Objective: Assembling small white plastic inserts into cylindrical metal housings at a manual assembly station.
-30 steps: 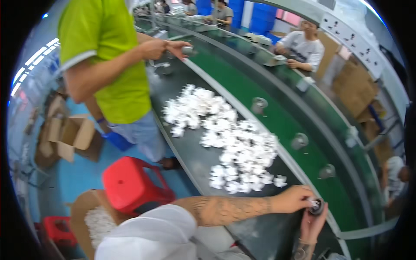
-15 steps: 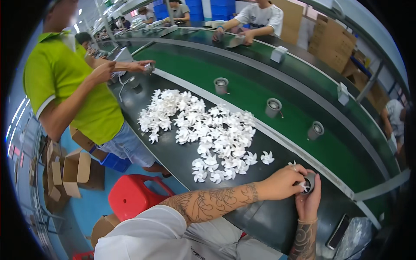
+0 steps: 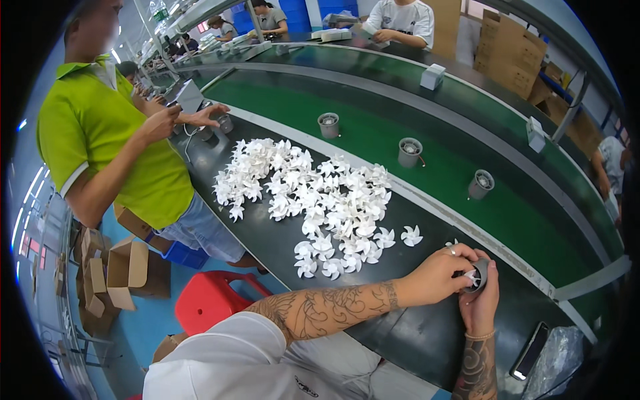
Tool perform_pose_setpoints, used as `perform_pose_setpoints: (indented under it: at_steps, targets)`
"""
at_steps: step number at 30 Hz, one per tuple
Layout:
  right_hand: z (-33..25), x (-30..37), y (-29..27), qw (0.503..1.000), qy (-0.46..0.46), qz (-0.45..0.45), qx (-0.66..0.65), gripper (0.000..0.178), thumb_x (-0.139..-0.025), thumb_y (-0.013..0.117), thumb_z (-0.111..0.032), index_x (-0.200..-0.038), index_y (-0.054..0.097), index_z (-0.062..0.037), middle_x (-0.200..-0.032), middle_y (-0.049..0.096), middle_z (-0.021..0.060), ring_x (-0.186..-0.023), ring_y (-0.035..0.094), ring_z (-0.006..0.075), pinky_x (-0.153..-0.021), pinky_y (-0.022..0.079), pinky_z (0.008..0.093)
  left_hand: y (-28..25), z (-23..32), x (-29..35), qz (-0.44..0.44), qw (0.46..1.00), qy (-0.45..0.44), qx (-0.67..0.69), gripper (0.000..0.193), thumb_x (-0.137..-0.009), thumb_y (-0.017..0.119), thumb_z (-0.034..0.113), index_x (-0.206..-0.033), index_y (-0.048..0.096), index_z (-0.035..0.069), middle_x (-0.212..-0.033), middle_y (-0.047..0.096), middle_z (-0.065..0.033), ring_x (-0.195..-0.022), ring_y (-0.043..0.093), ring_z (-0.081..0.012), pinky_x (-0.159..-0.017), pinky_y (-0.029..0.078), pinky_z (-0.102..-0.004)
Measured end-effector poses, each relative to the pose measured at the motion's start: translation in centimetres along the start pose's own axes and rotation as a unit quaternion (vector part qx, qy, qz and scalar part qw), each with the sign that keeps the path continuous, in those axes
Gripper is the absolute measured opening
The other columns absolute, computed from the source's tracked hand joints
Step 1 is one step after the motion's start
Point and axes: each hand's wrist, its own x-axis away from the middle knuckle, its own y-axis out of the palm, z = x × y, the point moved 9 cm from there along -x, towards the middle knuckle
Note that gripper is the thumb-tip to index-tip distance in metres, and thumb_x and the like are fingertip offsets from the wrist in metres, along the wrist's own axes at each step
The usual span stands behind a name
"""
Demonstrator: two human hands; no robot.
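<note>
My right hand [image 3: 481, 308] is wrapped around a grey round housing [image 3: 481, 272] with its open mouth turned toward my left. The fingers of my left hand [image 3: 441, 275] are pinched at that mouth, on a small white fan wheel [image 3: 472, 275] that sits partly inside. My fingers hide some of the wheel. To the left, a large pile of white fan wheels [image 3: 333, 200] covers the dark tabletop [image 3: 400, 340]. One loose fan wheel [image 3: 411, 235] lies apart from the pile, and another [image 3: 453, 243] is partly hidden behind my left hand.
Three grey housings [image 3: 409, 153] stand on the green conveyor belt [image 3: 280, 100] beyond a metal rail [image 3: 427, 197]. A phone [image 3: 531, 351] and clear plastic bag [image 3: 557, 360] lie at right. A person in a green shirt [image 3: 120, 133] handles housings at left, near a red stool [image 3: 207, 303].
The housings on the belt have shifted slightly left in view. The green-shirted person's hand has lowered a housing to the table and opened. My hands stay together at the housing.
</note>
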Motion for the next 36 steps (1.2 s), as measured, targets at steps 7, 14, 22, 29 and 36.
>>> perform_pose_setpoints:
  at_steps: [7, 14, 22, 29, 36]
  targets:
    - [0.6, -0.1, -0.3, 0.997, -0.009, 0.066, -0.031, 0.041, -0.102, 0.040, -0.035, -0.123, 0.050, -0.0004, -0.111, 0.059, 0.0119, -0.100, 0.062, 0.0200, -0.083, 0.053, 0.0305, 0.0, -0.1, 0.0, 0.011, 0.999, 0.035, 0.001, 0.011, -0.082, 0.066, 0.008, -0.089, 0.066, -0.001, -0.114, 0.058, -0.0103, -0.099, 0.059, -0.0251, -0.086, 0.048, -0.0349]
    - [-0.3, 0.1, 0.3, 1.000, -0.014, 0.023, 0.012, 0.042, -0.102, 0.041, -0.037, -0.123, 0.051, -0.0027, -0.112, 0.060, 0.0098, -0.098, 0.062, 0.0180, -0.081, 0.052, 0.0300, 0.3, -0.5, 0.0, 0.016, 0.997, -0.036, 0.070, 0.009, -0.082, 0.067, 0.008, -0.085, 0.065, -0.001, -0.109, 0.058, -0.0114, -0.091, 0.061, -0.0234, -0.079, 0.051, -0.0326]
    - [0.1, -0.1, -0.3, 0.997, 0.018, 0.032, 0.073, 0.043, -0.101, 0.039, -0.041, -0.117, 0.053, -0.0037, -0.084, 0.060, 0.0054, -0.052, 0.052, 0.0094, -0.037, 0.035, 0.0205, -0.8, -1.5, 0.0, 0.065, 0.996, -0.039, 0.038, 0.036, -0.068, 0.079, 0.005, -0.068, 0.043, 0.003, -0.084, 0.057, -0.0091, -0.076, 0.055, -0.0201, -0.063, 0.045, -0.0311]
    - [-0.4, -0.9, -0.5, 0.978, -0.050, 0.046, 0.195, 0.045, -0.101, 0.038, -0.037, -0.117, 0.055, 0.0014, -0.085, 0.059, 0.0069, -0.054, 0.053, 0.0091, -0.035, 0.039, 0.0210, -1.3, -3.3, -0.4, 0.049, 0.993, -0.061, 0.090, 0.039, -0.064, 0.083, 0.006, -0.067, 0.044, 0.004, -0.074, 0.055, -0.0063, -0.068, 0.052, -0.0148, -0.060, 0.043, -0.0294]
    - [0.5, -0.7, 0.2, 0.998, 0.046, -0.012, 0.042, 0.049, -0.100, 0.038, -0.042, -0.116, 0.054, 0.0021, -0.087, 0.062, 0.0089, -0.053, 0.056, 0.0120, -0.037, 0.041, 0.0219, -0.4, -3.2, -0.9, -0.033, 0.964, -0.106, 0.240, 0.033, -0.077, 0.075, -0.001, -0.080, 0.042, 0.005, -0.103, 0.061, -0.0117, -0.092, 0.059, -0.0136, -0.078, 0.051, -0.0290]
